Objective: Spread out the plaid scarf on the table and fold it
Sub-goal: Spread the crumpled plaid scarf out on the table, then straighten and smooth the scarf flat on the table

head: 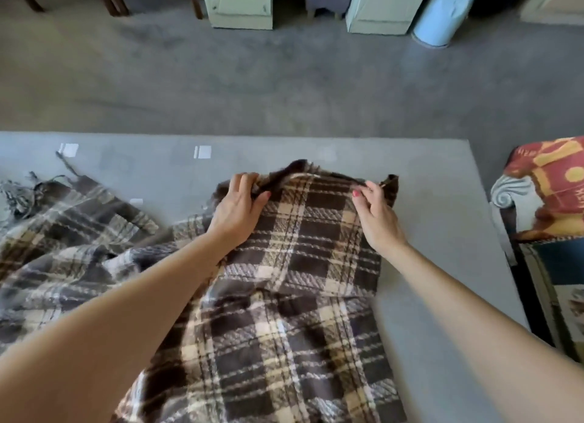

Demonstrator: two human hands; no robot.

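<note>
A brown, cream and grey plaid scarf lies across the grey table, running from the near edge up to the middle and spreading off to the left, where its fringed end rests. My left hand pinches the scarf's far edge at the left corner of a folded section. My right hand pinches the same far edge near its right corner. That edge is lifted slightly off the table between the two hands. Both forearms reach over the cloth.
An armchair with a red and yellow patterned cover stands close to the table's right edge. Beyond the table is grey floor, with pale green cabinets and a light blue metal bin at the far side.
</note>
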